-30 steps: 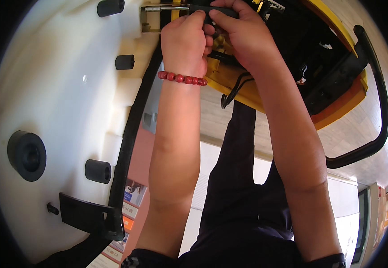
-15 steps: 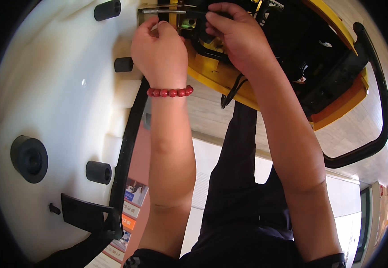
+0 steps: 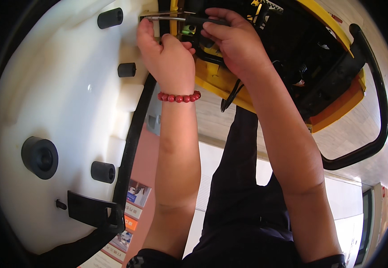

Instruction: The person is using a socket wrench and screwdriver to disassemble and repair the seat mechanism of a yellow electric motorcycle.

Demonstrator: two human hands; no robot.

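Note:
My right hand (image 3: 243, 47) is closed round the black handle of a screwdriver (image 3: 172, 18), thumb and fingers pinching it. Its thin metal shaft points left, with a thicker silver section at the tip. Beside that tip is my left hand (image 3: 169, 58), a red bead bracelet (image 3: 179, 98) on its wrist. One finger of it reaches up to the shaft's end and the thumb stands apart. Whether that finger touches the shaft, I cannot tell. The tip lies at the edge between a white moulded panel (image 3: 75, 111) and a yellow-and-black machine body (image 3: 216, 73).
Black cylindrical bumpers, one of them a large round bumper (image 3: 40, 157), stick out of the white panel. A black bracket (image 3: 91, 210) sits at its lower end. Cables (image 3: 230, 98) hang below the machine. A curved black bar (image 3: 385, 107) juts out at the right.
My left hand's pinch has loosened, its finger and thumb now apart. The left hand appears slightly lower and further right. My right hand keeps hold of the screwdriver; the view has shifted a little.

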